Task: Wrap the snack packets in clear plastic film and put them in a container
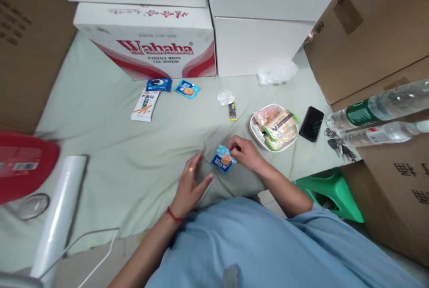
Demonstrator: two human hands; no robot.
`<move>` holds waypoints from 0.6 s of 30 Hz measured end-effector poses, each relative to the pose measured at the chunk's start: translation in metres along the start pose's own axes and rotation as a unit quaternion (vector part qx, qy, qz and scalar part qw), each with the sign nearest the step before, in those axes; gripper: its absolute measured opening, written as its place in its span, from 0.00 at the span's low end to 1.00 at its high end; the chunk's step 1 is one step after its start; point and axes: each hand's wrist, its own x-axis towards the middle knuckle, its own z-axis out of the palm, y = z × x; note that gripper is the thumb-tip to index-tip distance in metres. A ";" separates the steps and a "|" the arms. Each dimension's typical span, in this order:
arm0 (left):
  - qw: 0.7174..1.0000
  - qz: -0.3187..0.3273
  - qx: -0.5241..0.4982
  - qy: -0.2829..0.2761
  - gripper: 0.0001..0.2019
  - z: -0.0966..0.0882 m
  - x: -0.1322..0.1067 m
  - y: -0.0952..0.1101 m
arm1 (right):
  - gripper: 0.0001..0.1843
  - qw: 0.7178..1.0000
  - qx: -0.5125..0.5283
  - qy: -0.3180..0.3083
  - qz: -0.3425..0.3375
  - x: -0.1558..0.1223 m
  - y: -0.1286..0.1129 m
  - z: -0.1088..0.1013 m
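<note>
My right hand point(247, 153) pinches the upper right edge of a small blue snack packet point(222, 159) with a brown snack pictured on it. Beside the packet, on its left, my left hand point(191, 185) is open, thumb and fingers apart, touching no packet. A white bowl point(258, 139) filled with several wrapped snacks point(280, 125) stands right of my right hand. Farther back lie a similar blue packet point(187, 89), a dark blue packet point(158, 85) and a white snack packet point(145, 106). A small black-and-yellow wrapper point(232, 111) lies near crumpled clear plastic point(225, 98).
White cartons, including a Wahaba box point(154, 51), wall off the back. A phone point(311, 123), keys point(340, 146) and plastic bottles point(382, 102) are at right. At left are a red object point(27, 163) and a plastic film roll point(62, 216). A green stool point(331, 192) stands below.
</note>
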 end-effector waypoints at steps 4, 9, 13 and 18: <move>0.967 -0.088 -0.204 -0.123 0.31 0.021 0.038 0.022 | 0.03 0.995 0.098 -0.013 0.006 -0.008 0.008 0.004; 0.948 -0.141 -0.274 -0.080 0.27 0.051 0.046 0.041 | 0.15 0.995 0.088 0.006 -0.050 -0.030 0.007 -0.016; 0.949 -0.095 -0.267 -0.138 0.21 0.064 0.043 0.054 | 0.13 0.988 -0.059 0.007 -0.145 -0.056 -0.010 -0.050; 0.962 -0.078 -0.231 -0.124 0.20 0.062 0.056 0.062 | 0.13 0.981 -0.069 0.087 -0.158 -0.056 -0.050 -0.116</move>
